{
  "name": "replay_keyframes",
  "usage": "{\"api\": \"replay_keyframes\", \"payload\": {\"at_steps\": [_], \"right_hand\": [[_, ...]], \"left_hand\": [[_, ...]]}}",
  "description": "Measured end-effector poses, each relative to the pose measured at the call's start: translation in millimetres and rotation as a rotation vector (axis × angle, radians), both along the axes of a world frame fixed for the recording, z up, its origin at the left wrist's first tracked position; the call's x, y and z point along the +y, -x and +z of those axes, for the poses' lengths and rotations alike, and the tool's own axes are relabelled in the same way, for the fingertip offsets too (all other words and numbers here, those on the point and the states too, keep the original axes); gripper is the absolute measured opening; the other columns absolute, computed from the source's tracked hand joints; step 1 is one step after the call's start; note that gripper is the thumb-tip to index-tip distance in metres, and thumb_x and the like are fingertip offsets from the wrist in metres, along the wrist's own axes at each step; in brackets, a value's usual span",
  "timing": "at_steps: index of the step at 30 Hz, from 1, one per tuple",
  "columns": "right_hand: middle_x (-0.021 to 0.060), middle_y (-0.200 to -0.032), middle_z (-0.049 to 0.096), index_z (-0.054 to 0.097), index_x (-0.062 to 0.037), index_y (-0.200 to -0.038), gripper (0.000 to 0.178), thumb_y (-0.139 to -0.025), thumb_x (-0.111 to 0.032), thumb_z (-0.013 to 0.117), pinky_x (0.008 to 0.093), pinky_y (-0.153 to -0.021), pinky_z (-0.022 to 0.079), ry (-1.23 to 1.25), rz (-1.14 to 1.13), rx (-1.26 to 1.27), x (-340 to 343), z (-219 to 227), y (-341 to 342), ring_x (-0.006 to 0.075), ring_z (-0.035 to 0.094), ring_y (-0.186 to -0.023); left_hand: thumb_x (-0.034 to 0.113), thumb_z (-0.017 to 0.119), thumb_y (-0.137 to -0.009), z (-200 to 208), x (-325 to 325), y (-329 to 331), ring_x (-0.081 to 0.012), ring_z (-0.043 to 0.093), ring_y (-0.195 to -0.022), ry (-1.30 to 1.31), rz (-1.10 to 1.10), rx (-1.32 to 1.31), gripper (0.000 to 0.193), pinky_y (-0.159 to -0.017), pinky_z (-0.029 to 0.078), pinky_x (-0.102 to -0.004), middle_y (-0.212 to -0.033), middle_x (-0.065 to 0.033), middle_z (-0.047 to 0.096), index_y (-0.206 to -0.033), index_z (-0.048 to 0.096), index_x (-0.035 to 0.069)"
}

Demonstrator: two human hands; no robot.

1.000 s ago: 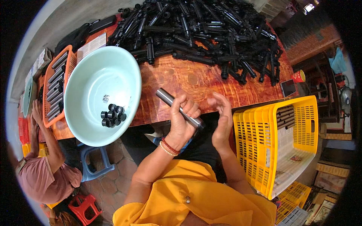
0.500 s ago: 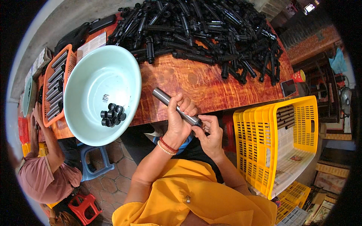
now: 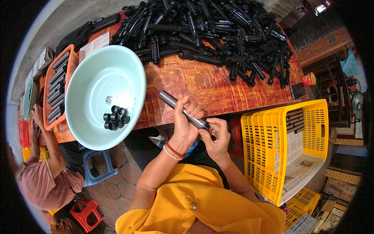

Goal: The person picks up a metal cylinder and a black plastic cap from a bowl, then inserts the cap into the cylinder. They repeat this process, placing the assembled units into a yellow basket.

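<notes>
My left hand (image 3: pixel 186 119) is wrapped round a shiny grey metal tube (image 3: pixel 167 98), which slants from upper left to lower right in front of me. At the tube's lower end sits a black cap (image 3: pixel 205 126). The thumb and fingers of my right hand (image 3: pixel 216 137) close round this cap. Several loose black caps (image 3: pixel 115 117) lie in the bottom of a pale green basin (image 3: pixel 91 84) to the left of my hands.
A heap of black plastic tubular parts (image 3: pixel 210 35) covers the far side of the wooden table (image 3: pixel 171 78). To the right stands a yellow crate (image 3: pixel 282 156) holding metal tubes. An orange basket (image 3: pixel 74 58) of tubes and a co-worker (image 3: pixel 50 171) are at the left.
Both hands keep their grip on the tube and cap. The tube's upper end has shifted very slightly to the right, and my right fingers have moved a little around the cap.
</notes>
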State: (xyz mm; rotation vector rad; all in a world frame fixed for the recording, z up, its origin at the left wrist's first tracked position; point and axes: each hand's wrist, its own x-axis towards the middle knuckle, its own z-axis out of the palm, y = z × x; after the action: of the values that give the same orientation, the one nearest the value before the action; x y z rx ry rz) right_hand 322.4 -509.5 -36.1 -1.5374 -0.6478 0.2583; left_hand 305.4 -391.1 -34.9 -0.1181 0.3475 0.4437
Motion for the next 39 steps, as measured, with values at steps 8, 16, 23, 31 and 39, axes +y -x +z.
{"api": "replay_keyframes", "payload": {"at_steps": [8, 16, 23, 31, 39], "right_hand": [[0.0108, -0.072, 0.057, 0.051, 0.0024, -0.099, 0.027, -0.08, -0.004, 0.07, 0.0261, -0.05, 0.045, 0.006, -0.04, -0.25, 0, -10, -1, 0.0152, 0.055, -0.057], [0.0098, -0.069, 0.054, 0.051, -0.0001, -0.101, 0.027, -0.083, -0.009, 0.069, 0.0243, -0.046, 0.04, 0.04, 0.012, -0.514, -4, -10, -9, 0.0128, 0.048, -0.053], [0.011, -0.067, 0.053, 0.052, 0.0003, -0.101, 0.033, -0.076, -0.006, 0.072, 0.0308, -0.046, 0.043, 0.069, 0.038, -0.406, -6, -6, -10, 0.021, 0.053, -0.052], [0.0122, -0.097, 0.049, 0.05, -0.0005, -0.108, 0.058, -0.087, -0.054, 0.048, 0.0407, -0.088, 0.038, -0.146, -0.268, -0.525, -7, 17, -26, 0.0276, 0.048, -0.097], [0.0135, -0.121, 0.042, 0.036, 0.0015, -0.127, 0.071, -0.092, -0.059, 0.029, 0.0367, -0.098, 0.029, -0.102, -0.136, -0.331, 25, 18, -33, 0.0213, 0.042, -0.109]], "left_hand": [[0.018, 0.055, -0.089, 3, -1, -1, -0.0071, 0.029, -0.049, 0.007, 0.004, 0.001, 0.029, -0.048, 0.033, -0.0216, -0.055, 0.0051, 0.029, -0.068, 0.035, 0.015], [0.018, 0.054, -0.089, -1, -3, 1, -0.0072, 0.029, -0.049, 0.039, -0.031, -0.064, 0.03, -0.047, 0.033, -0.0219, -0.055, 0.0053, 0.028, -0.066, 0.035, 0.015], [0.017, 0.054, -0.089, 3, -4, 1, -0.0074, 0.028, -0.049, -0.004, -0.011, -0.005, 0.03, -0.047, 0.032, -0.0222, -0.055, 0.0053, 0.028, -0.065, 0.035, 0.015], [0.016, 0.054, -0.089, 0, 4, 5, -0.0073, 0.028, -0.05, 0.107, 0.027, -0.033, 0.03, -0.046, 0.03, -0.0215, -0.055, 0.0051, 0.027, -0.065, 0.036, 0.015], [0.019, 0.051, -0.091, 10, -20, -1, -0.0074, 0.029, -0.047, -0.087, -0.114, -0.041, 0.032, -0.044, 0.029, -0.0212, -0.052, 0.0052, 0.028, -0.063, 0.036, 0.016]]}}
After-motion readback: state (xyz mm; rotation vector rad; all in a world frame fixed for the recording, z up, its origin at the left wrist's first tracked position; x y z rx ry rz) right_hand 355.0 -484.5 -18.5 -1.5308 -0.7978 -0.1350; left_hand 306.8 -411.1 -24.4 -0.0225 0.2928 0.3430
